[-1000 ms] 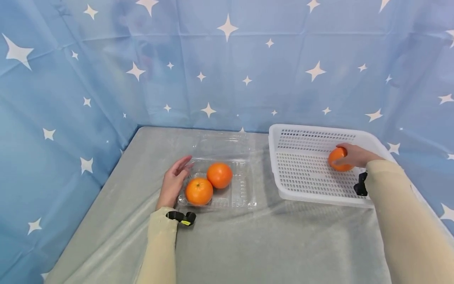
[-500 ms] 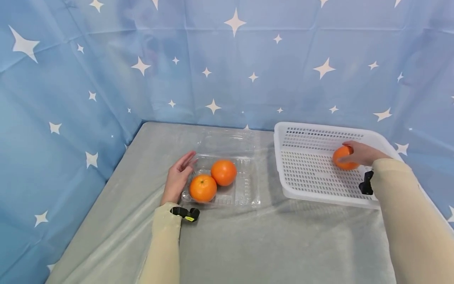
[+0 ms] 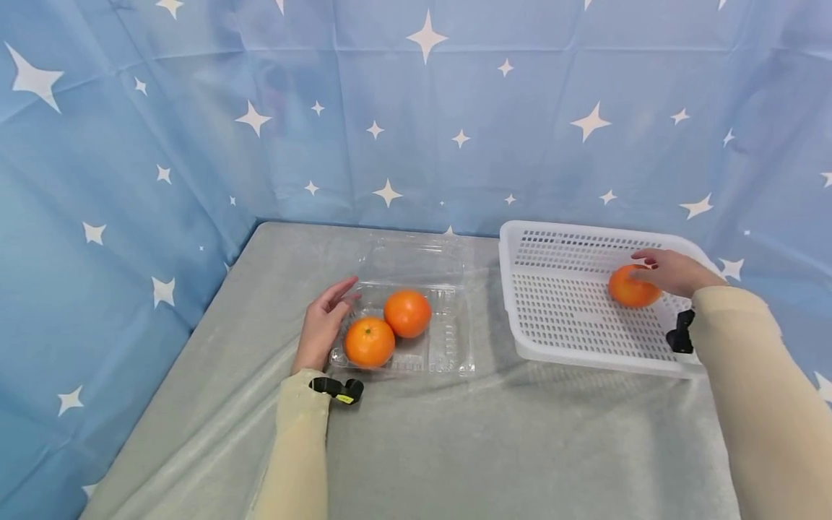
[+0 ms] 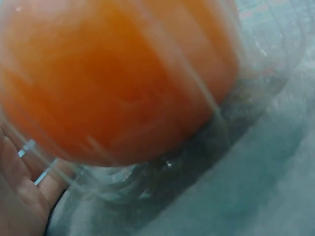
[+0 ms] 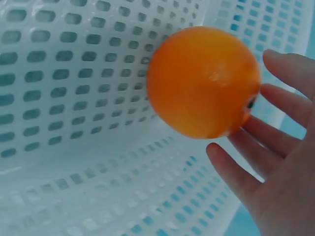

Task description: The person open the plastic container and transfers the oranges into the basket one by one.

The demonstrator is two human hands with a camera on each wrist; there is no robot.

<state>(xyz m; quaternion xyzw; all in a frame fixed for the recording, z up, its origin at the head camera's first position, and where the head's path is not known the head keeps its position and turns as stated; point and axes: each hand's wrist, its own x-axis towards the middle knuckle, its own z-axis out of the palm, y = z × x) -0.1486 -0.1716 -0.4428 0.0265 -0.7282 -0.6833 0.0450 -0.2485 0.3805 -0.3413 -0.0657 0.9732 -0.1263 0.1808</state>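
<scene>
In the head view, an orange (image 3: 632, 287) sits in the right part of a white plastic basket (image 3: 520, 347). My right hand (image 3: 676, 273) is just above and to its right; the right wrist view shows the fingers (image 5: 278, 135) spread beside the orange, not closed round it. Two more oranges, a front one (image 3: 368, 342) and a back one (image 3: 407, 313), lie in the left half of an opened clear plastic clamshell box (image 3: 448, 339). My left hand (image 3: 323, 325) is at the box's left side, fingers relaxed. Up close, the left wrist view shows an orange (image 4: 118, 83) behind the clear wall.
The clear lid (image 3: 416, 260) lies folded back behind the box. A grey cloth (image 3: 507, 448) covers the table. Behind and to the left hangs a blue curtain (image 3: 292, 87) with white stars. Both wrists wear black camera straps.
My right hand has come off the orange, shifting a little up and right, and the orange stays in the basket, turned slightly. The left hand keeps its place by the box.
</scene>
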